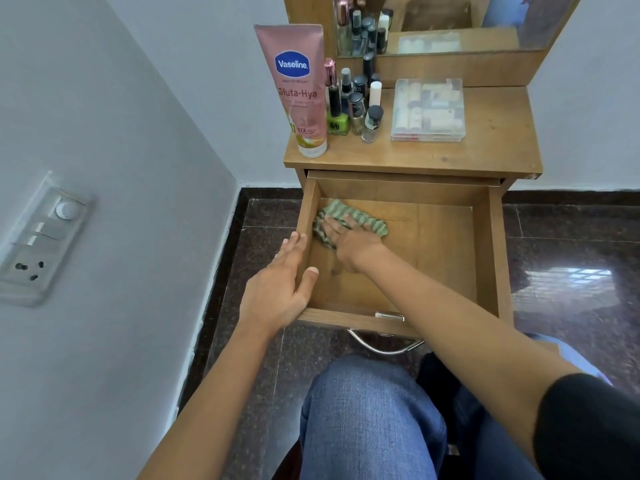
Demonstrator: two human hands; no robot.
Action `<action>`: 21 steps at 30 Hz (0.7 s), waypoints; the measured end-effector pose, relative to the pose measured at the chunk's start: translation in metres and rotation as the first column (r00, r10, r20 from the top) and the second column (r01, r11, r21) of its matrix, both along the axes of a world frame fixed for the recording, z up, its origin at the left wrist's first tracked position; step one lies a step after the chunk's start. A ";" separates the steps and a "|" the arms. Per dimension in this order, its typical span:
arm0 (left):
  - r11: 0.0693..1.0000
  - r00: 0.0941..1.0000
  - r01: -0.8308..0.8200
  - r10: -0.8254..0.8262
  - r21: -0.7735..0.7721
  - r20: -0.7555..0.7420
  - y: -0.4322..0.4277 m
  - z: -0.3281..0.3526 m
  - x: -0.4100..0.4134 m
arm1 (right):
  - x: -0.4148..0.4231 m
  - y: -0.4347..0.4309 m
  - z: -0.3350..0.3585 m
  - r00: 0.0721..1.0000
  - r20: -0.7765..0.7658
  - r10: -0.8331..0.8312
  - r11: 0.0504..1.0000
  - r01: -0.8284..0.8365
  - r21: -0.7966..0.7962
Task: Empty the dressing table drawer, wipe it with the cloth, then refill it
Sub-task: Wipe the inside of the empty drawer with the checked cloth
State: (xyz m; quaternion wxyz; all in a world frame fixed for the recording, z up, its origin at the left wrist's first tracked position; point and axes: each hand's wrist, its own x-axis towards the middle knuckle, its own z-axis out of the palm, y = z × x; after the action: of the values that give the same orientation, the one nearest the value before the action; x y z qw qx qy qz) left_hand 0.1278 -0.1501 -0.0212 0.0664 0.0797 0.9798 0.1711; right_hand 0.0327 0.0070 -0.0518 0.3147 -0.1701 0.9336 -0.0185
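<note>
Floor: I am looking down at a dark, shiny floor (pixel 571 254).
Table: The wooden table (pixel 485 133) is standing against the white wall, right in front of me.
Drawer: The drawer (pixel 493 254) is sticking out wide open toward the knees.
Knee: A knee in blue jeans (pixel 367 410) is showing at the bottom.
Mirror: A mirror (pixel 450 22) is standing at the back of the table.
Tube: A tall pink lotion tube (pixel 294 88) is standing on its cap at the table's front left corner.
Box: A clear box (pixel 427 110) of small things is lying flat on the table, to the right of the bottles.
Left grip: The left grip (pixel 280 289) I am steering is resting open on the drawer's left wall, with fingers lying straight along the outside and the thumb reaching inside.
Right grip: The right grip (pixel 349 244) is lying open and flat, pressing down on the cloth with straight fingers.
Cloth: The green striped cloth (pixel 360 218) is lying bunched on the drawer floor near the back left corner.
Bottles: Little nail polish bottles (pixel 353 105) are standing in a bunch between the tube and the box.
</note>
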 end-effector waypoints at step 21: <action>1.000 1.000 0.010 -0.009 0.029 -0.021 -0.003 0.000 -0.003 | -0.022 0.018 -0.025 0.959 -0.284 -0.009 0.975 -0.055 -0.216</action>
State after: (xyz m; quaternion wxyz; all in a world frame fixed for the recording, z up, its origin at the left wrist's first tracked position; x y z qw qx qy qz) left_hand 0.1248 -0.1533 -0.0212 0.0555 0.0871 0.9774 0.1844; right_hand 0.0108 0.0252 -0.0772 0.1570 -0.2160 0.9591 -0.0942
